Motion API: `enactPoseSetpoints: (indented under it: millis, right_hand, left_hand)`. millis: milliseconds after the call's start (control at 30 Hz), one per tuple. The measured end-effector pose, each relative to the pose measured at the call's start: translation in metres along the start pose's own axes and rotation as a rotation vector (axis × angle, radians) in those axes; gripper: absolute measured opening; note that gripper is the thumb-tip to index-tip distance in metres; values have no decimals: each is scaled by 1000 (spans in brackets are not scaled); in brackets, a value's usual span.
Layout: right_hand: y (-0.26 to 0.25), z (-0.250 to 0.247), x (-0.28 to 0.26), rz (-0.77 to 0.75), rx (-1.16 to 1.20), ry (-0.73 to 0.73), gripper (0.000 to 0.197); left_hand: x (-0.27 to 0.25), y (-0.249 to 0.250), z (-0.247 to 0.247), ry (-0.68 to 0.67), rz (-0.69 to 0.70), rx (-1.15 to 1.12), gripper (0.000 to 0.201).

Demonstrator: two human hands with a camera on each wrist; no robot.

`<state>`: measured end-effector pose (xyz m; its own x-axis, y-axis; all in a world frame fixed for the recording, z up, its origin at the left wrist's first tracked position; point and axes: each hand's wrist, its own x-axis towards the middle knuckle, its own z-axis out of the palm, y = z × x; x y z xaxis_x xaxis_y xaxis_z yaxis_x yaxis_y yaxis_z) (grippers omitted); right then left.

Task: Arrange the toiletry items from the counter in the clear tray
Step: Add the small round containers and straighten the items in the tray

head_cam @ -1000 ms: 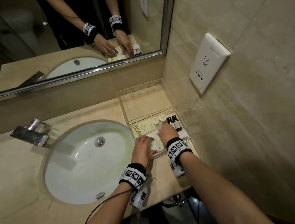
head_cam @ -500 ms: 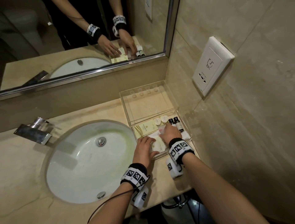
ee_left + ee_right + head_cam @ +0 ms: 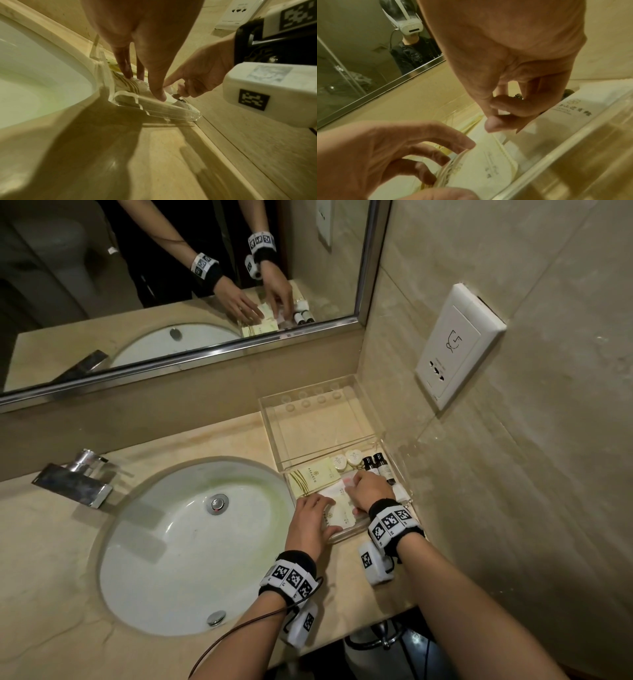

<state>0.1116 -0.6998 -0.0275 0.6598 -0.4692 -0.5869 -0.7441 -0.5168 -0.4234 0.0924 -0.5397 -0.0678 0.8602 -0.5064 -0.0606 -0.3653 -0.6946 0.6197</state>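
The left hand (image 3: pixel 313 520) held a light, limp packet (image 3: pixel 337 515) by its edge in the tray (image 3: pixel 346 537), while the right hand (image 3: pixel 368 489) pinched another's corner.

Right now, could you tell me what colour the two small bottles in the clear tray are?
Dark brown small bottles with pale labels, head view.

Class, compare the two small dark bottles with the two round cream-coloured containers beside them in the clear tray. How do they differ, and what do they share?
The small dark bottles are nearly black with pale labels; the round cream-coloured containers are pale all over. The bottles are long and narrow, the containers short and round. The bottles lie nearer the wall. Both pairs sit side by side in the clear tray, untouched by either hand.
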Motion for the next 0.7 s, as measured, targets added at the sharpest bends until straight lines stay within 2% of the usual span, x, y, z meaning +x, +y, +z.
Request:
enactPoseSetpoints:
  millis: [200,367,533,700]
  right_hand:
    - [1,-5,5,122,319,-15,23]
    - [5,-6,7,60,343,52,32]
    - [4,-6,4,52,400,100,30]
    - [6,-8,11,96,314,31,36]
  left_hand:
    - [0,0,-2,-2,7,-12,50]
    - [0,0,-1,-2,14,-13,50]
    - [1,0,-1,-9,13,-10,50]
    - [1,0,-3,-25,10,-1,51]
